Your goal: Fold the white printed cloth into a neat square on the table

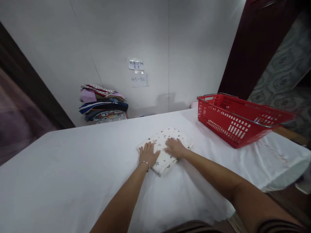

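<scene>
A folded white cloth [162, 156] with a small scattered print lies on the white-covered table [97, 168]. My left hand [148, 154] rests flat on the cloth's left part, fingers spread, a bracelet round the wrist. On its right part lies my right hand [175, 147], palm down with the fingers stretched out. Neither hand grips anything. Several layers show at the cloth's near edge. Its exact kind cannot be made out.
A red plastic basket [218, 121] with metal handles stands on the table at the right. Behind the table's far edge is a stack of folded clothes [104, 105], against a wall with two paper labels [139, 80]. A pinkish curtain-like fabric [19, 119] hangs at the left.
</scene>
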Tool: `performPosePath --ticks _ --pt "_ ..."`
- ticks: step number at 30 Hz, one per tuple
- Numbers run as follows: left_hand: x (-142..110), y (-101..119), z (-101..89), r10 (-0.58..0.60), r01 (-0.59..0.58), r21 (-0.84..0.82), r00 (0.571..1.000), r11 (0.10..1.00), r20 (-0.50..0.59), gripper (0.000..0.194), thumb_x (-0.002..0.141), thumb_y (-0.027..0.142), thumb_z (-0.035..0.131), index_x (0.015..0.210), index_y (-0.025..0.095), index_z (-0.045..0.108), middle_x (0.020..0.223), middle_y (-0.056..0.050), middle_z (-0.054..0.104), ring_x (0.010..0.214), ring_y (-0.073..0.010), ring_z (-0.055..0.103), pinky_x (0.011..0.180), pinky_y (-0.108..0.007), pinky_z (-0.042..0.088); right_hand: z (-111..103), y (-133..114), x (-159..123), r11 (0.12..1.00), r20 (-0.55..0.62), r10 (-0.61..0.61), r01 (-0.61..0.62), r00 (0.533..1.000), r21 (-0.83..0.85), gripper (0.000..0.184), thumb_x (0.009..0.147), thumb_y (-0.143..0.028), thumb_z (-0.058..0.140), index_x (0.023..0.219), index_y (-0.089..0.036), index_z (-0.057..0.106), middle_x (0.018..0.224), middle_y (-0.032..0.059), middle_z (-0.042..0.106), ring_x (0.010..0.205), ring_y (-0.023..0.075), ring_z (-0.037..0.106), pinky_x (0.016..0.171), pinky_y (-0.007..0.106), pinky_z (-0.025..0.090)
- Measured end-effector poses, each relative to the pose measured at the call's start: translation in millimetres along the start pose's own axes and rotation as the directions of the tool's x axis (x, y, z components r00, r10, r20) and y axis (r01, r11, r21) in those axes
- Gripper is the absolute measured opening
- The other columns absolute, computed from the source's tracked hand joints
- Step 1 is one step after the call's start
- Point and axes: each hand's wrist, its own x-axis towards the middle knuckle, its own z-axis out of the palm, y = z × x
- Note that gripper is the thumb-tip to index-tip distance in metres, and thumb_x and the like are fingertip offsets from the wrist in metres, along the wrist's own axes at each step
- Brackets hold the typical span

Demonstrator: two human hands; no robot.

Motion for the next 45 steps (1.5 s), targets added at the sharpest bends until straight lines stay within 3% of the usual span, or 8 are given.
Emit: performPosePath --ticks 8,11,15,21,23,27,29,45 --pt "1 13 -26.0 -0.045 0.045 0.000 0.993 0.999 0.106 0.067 0.082 0.057 0.026 0.138 0.019 0.026 0.147 -0.008 0.015 0.135 -0.0256 0.011 0.106 -0.051 0.010 9 -6 -21 1.000 -0.009 0.004 -0.004 1.000 0.016 0.065 0.085 -0.059 0.024 0.138 -0.021 0.027 0.147 0.0076 0.019 0.134 0.0234 0.011 0.105 0.045 0.007" --pt "-17 30 -35.0 0.055 -0.055 0.028 0.998 0.998 0.024 0.065 0.083 0.055 0.028 0.137 0.020 0.026 0.148 -0.006 0.014 0.135 -0.0242 0.009 0.107 -0.050 0.007 2 -5 -16 0.999 0.017 -0.006 0.005 1.000 0.041 0.064 0.085 -0.059 0.024 0.137 -0.021 0.029 0.146 0.0075 0.022 0.134 0.0242 0.014 0.105 0.045 0.010" --pt "-49 44 -16.4 0.275 -0.276 0.012 0.961 0.961 0.037 0.062 0.083 0.055 0.030 0.136 0.022 0.030 0.146 -0.005 0.021 0.135 -0.0224 0.013 0.109 -0.044 0.009 -7 12 -19 0.995 -0.031 0.099 -0.098 0.995 0.018 0.061 0.086 -0.056 0.026 0.137 -0.021 0.029 0.146 0.0076 0.021 0.134 0.0235 0.012 0.106 0.044 0.008" --pt "-58 38 5.6 0.269 -0.269 -0.004 0.963 0.963 -0.006 0.062 0.083 0.057 0.028 0.135 0.025 0.031 0.145 -0.003 0.026 0.134 -0.0225 0.015 0.109 -0.044 0.010 -8 54 -35 0.975 -0.131 0.202 -0.187 0.971 0.118 0.052 0.087 -0.051 0.029 0.129 -0.023 0.041 0.143 0.0050 0.030 0.133 0.0223 0.017 0.105 0.047 0.009" --pt "-59 37 4.1 0.277 -0.278 -0.028 0.960 0.960 -0.023 0.061 0.083 0.057 0.029 0.135 0.025 0.033 0.144 -0.003 0.027 0.134 -0.0220 0.017 0.109 -0.043 0.010 -9 68 -38 0.945 -0.230 0.262 -0.202 0.937 0.257 0.051 0.088 -0.048 0.028 0.128 -0.022 0.044 0.140 0.0047 0.035 0.131 0.0200 0.024 0.105 0.042 0.017" --pt "-71 42 2.2 0.259 -0.276 -0.091 0.953 0.957 -0.160 0.059 0.082 0.057 0.035 0.129 0.023 0.041 0.139 -0.005 0.037 0.129 -0.0226 0.027 0.108 -0.042 0.015 -11 95 -48 0.806 -0.435 0.525 -0.262 0.732 0.531 0.049 0.085 -0.042 0.029 0.114 -0.015 0.057 0.118 0.0093 0.058 0.110 0.0204 0.051 0.093 0.034 0.037" --pt "-79 46 2.6 0.258 -0.291 -0.106 0.934 0.951 -0.248 0.052 0.080 0.053 0.042 0.122 0.023 0.048 0.131 -0.006 0.046 0.124 -0.0233 0.034 0.106 -0.040 0.021 -9 106 -55 0.761 -0.449 0.578 -0.252 0.681 0.598 0.045 0.081 -0.041 0.032 0.100 -0.015 0.064 0.102 0.0085 0.065 0.098 0.0216 0.057 0.086 0.034 0.042" --pt "-83 47 9.7 0.356 -0.412 -0.081 0.857 0.908 -0.374 0.023 0.077 0.025 0.050 0.099 0.021 0.055 0.100 -0.006 0.058 0.097 -0.0221 0.050 0.085 -0.038 0.037 9 95 -49 0.782 -0.490 0.620 -0.429 0.613 0.452 0.018 0.071 -0.038 0.057 0.073 -0.020 0.058 0.084 0.0044 0.062 0.088 0.0210 0.053 0.077 0.031 0.038"
